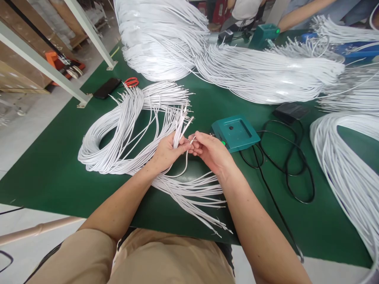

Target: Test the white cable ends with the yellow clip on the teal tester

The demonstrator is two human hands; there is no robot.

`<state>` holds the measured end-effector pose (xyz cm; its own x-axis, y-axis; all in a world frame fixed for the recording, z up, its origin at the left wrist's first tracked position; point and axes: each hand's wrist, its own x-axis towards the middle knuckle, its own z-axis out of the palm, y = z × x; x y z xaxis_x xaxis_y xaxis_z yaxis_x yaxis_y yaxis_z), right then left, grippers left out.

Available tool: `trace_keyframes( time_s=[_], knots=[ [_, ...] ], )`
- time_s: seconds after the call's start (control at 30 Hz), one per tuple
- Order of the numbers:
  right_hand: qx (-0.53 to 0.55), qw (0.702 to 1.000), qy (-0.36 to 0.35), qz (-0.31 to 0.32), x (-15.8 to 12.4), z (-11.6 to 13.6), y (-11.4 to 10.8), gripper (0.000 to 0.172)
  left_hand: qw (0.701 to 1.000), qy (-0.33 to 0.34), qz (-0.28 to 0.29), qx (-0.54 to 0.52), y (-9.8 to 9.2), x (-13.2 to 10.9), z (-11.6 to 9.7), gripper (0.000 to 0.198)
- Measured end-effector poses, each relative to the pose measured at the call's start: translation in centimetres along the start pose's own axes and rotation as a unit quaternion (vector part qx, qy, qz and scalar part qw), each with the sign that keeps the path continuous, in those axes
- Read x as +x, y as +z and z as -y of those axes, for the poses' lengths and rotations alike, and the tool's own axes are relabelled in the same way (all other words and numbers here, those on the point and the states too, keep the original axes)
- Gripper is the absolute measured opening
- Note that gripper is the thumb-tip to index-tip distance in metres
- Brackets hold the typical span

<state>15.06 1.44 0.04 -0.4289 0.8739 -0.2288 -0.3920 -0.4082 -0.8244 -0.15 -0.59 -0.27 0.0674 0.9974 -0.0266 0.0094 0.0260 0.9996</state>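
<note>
My left hand [170, 152] is closed around several white wires whose stripped ends [187, 118] stick up past the fingers. Close against it, my right hand [209, 148] pinches the tip of a single white wire [187, 159] that loops down beneath both hands. A coiled bundle of white wires [94, 150] lies to the left, and its loose ends pass under my left wrist. More wire ends [195, 197] fan out below my hands toward the table's front edge. Just right of my right hand sits a teal device [237, 132] with a green light.
Large bundles of white wire [162, 39] lie across the back of the green table [47, 173], with another bundle [340, 157] at right. A black phone [107, 87] and red-handled scissors [131, 81] are at back left. Black cables [287, 157] trail right. Another person's arm [304, 15] shows behind.
</note>
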Motion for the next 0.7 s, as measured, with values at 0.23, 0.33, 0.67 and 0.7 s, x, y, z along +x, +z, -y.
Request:
trace_keyframes(
  time_s=[0.23,0.33,0.67,0.7],
  knots=[
    [-0.147,0.979,-0.099,-0.103,-0.3,-0.2,0.6,0.029,1.000,0.002,-0.015,-0.013,0.0,-0.1,0.0,0.034],
    [-0.270,0.936,-0.157,-0.162,-0.4,-0.5,0.8,0.019,1.000,-0.004,-0.012,-0.025,-0.1,0.0,0.2,0.033],
    [-0.739,0.567,-0.338,-0.136,-0.3,-1.8,0.5,0.036,0.974,-0.138,0.084,-0.156,-1.3,0.6,0.0,0.045],
    [-0.762,0.536,-0.341,-0.123,-0.3,-1.7,0.3,0.037,0.972,-0.145,0.093,-0.160,-1.4,0.7,0.1,0.042]
  ],
)
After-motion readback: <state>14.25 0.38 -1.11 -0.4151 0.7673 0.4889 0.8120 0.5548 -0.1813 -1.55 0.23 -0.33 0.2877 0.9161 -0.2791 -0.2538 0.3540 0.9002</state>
